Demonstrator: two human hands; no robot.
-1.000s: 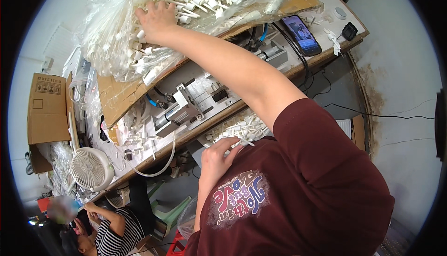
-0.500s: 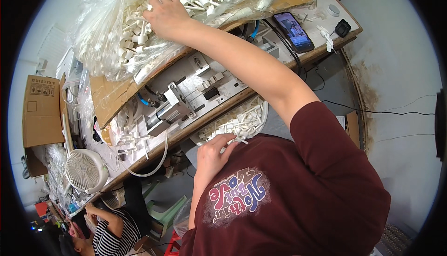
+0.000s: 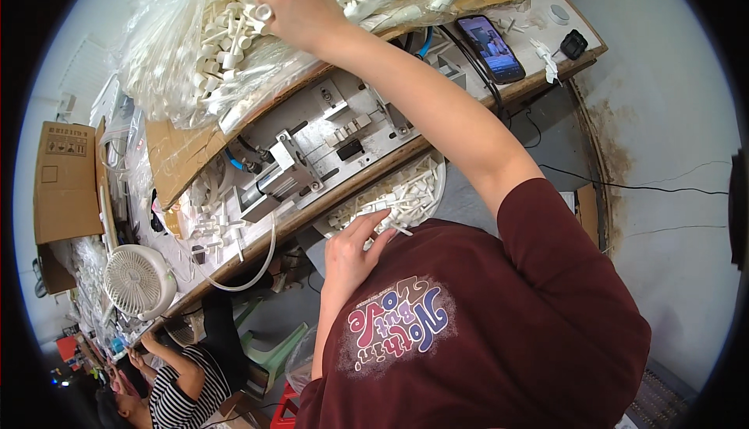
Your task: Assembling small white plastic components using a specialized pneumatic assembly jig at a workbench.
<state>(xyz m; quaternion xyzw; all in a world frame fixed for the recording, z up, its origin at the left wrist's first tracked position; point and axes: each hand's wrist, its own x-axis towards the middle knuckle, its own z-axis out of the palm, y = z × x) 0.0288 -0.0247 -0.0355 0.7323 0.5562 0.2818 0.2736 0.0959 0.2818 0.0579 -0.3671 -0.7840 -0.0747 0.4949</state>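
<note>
My right hand [image 3: 303, 12] reaches over an opened clear plastic bag [image 3: 156, 78] heaped with white plastic stemmed caps [image 3: 226, 33]. Its fingers are curled, and a white stemmed cap [image 3: 264, 12] sticks out from them, round end showing. Lower down, my left hand [image 3: 353, 256] rests at the rim of a white basin [image 3: 441, 195] in front of my shirt. The fingers of that hand are stretched out, thumb apart, over the near side of the basin. White stemmed pieces [image 3: 406, 201] fill the basin, some right beside the fingertips.
A metal clamping fixture [image 3: 285, 168] sits on the bench between bag and basin, below a cardboard sheet [image 3: 183, 156]. To the right lie a phone [image 3: 490, 48] and a black case [image 3: 573, 45]. A white fan [image 3: 140, 281] stands left; beyond it sits a person in stripes [image 3: 187, 386].
My right hand has lifted slightly and shifted right over the bag, and a cap now shows in its fingers. My left hand has barely moved.
</note>
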